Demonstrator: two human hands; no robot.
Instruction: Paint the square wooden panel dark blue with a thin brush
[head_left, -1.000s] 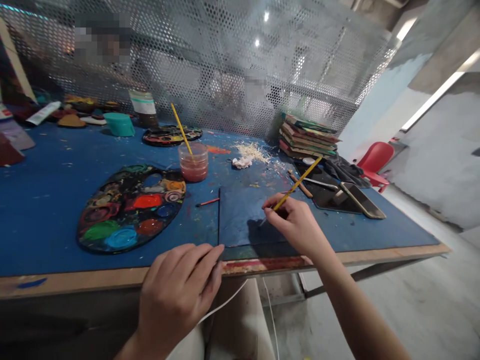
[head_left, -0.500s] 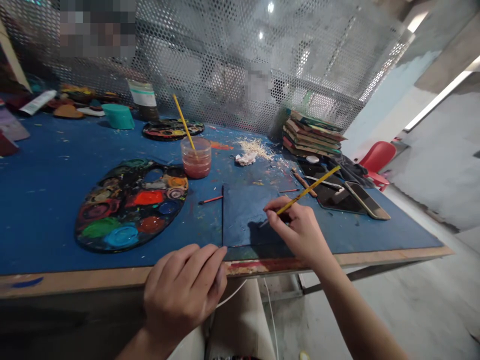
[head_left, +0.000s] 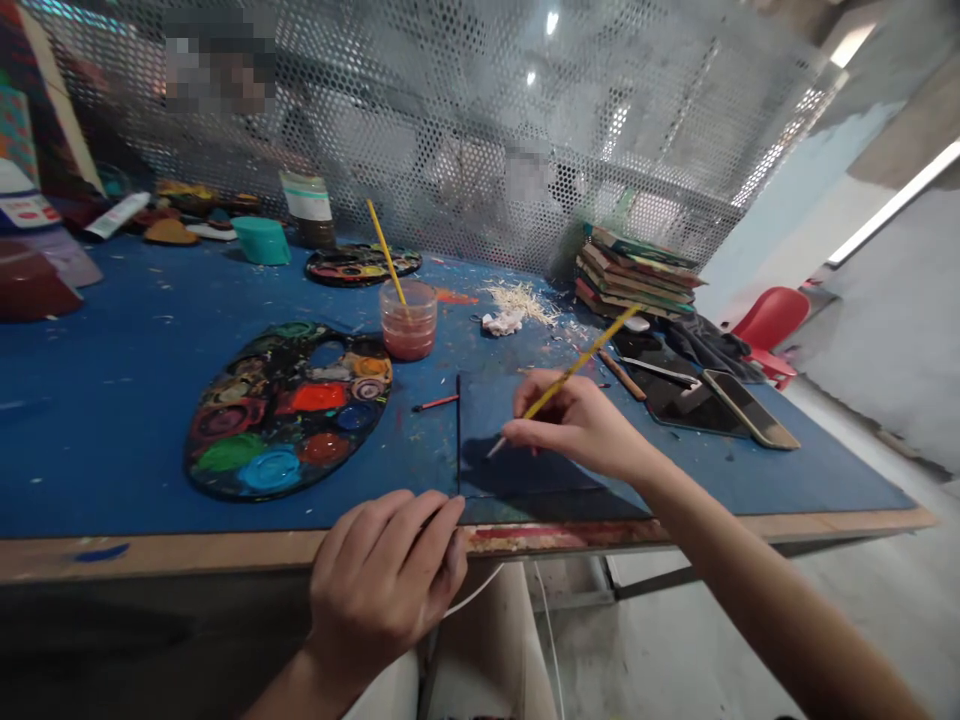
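Note:
My right hand (head_left: 574, 420) is closed on a yellow-handled paintbrush (head_left: 581, 362), its handle slanting up to the right. The brush tip is low over the left part of a dark blue painted panel (head_left: 487, 400), in the hand's shadow; whether it touches cannot be made out. My left hand (head_left: 390, 570) is curled over the table's front edge, fingertips at the panel's near left corner and thumb below. To the left lies a paint palette (head_left: 289, 410) with red, green, blue, orange and brown paint. Behind it, a clear cup (head_left: 409, 325) of pinkish water holds another yellow brush (head_left: 386, 250).
A thin red stick (head_left: 435, 403) lies left of the panel. Farther back are a crumpled tissue (head_left: 502, 322), shavings (head_left: 523, 298), a second palette (head_left: 360, 264) and a jar (head_left: 308, 208). Right are stacked books (head_left: 637, 275), a tablet (head_left: 679, 390) and a phone (head_left: 750, 408).
My right hand has moved left across the panel with the paintbrush, its tip now nearer the panel's left side. My left hand stays at the corner. The view has shifted slightly.

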